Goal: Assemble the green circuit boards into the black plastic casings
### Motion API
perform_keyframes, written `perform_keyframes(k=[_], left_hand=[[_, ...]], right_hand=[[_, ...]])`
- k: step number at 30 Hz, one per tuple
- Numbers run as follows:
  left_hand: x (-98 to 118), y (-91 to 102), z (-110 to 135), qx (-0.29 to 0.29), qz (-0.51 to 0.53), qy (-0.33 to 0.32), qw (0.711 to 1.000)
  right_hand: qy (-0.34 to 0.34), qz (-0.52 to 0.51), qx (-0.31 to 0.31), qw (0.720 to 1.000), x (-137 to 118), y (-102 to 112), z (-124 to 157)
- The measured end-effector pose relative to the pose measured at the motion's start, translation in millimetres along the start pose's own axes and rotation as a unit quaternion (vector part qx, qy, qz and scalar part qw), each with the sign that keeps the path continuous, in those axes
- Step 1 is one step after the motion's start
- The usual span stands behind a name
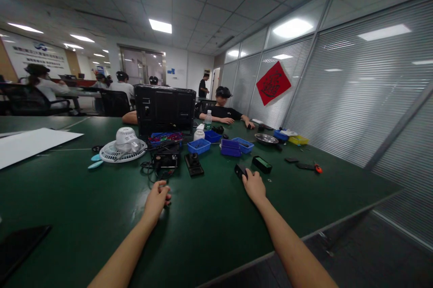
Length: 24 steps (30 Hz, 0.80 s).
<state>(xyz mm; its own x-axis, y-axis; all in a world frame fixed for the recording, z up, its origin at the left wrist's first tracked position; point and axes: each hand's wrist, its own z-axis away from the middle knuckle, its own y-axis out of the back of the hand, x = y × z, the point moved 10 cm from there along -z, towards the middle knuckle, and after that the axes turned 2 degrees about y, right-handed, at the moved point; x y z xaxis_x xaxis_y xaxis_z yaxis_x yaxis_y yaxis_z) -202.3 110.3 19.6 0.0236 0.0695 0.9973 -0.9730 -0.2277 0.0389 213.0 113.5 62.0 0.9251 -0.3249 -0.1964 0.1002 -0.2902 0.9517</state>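
My right hand point(254, 186) grips the near end of a small black box-shaped device point(240, 170) that rests on the green table. Just beyond it lies a similar black case with a green top point(262, 164). My left hand point(157, 201) hovers at or just above the tabletop, its fingers loosely curled and apart, with nothing visible in them. Ahead of that hand sits a black device with cables point(165, 164). Between the two hands, farther off, a black flat part with a round knob point(194, 164) lies on the table.
A white fan point(123, 149) and a big black monitor-like casing point(164, 109) stand at the back left. Blue bins point(199, 145), a water bottle point(208, 119) and a metal dish point(266, 139) are farther back. Orange-handled pliers point(317, 168) lie right. A person point(221, 109) sits opposite.
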Motion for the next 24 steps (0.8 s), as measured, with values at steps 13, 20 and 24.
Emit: perform_keyframes(k=[13, 20, 24], left_hand=[[0, -2.6, -1, -0.002, -0.028, 0.004, 1.0], [4, -8.9, 2, -0.024, -0.103, -0.028, 0.994], [4, -12.3, 1, -0.032, -0.147, -0.05, 0.987]], right_hand=[[-0.064, -0.026, 0.023, 0.997, 41, 8, -17], [-0.124, -0.103, 0.023, 0.987, 63, 0, -21], [-0.149, -0.201, 0.087, 0.964, 76, 11, -23]])
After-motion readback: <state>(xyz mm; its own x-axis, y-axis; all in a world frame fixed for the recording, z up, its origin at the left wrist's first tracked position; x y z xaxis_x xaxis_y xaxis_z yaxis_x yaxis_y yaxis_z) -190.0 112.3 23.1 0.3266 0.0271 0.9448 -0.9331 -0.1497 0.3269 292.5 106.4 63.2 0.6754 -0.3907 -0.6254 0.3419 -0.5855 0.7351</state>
